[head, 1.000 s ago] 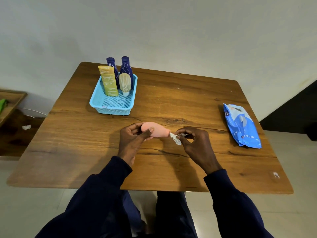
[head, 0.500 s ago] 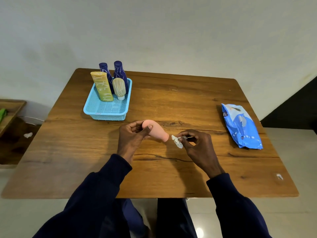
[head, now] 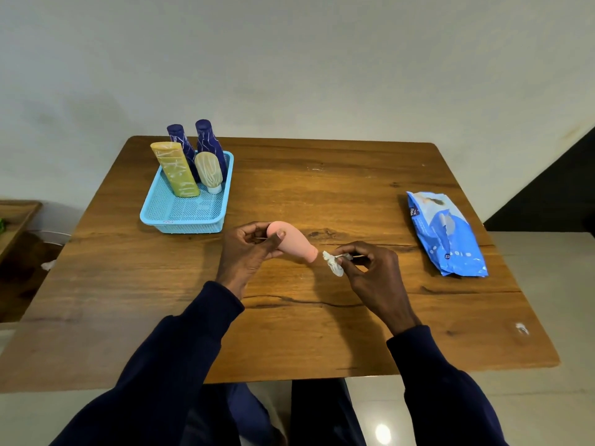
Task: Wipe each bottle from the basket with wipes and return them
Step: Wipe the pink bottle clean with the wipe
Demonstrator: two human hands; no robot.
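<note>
Now the left hand (head: 246, 251) grips a pink bottle (head: 293, 241) (neck tilted toward the right), thumb curled over it. Just beside its neck, the right hand (head: 370, 268) pinches a crumpled wipe (head: 333, 265).

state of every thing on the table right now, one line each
pink bottle, out of the basket, tilted, gripped by left hand
wipe, crumpled, pinched by right hand, beside the bottle's cap
basket, on table, holding four bottles standing
wipes pack, lying on table, untouched
</note>
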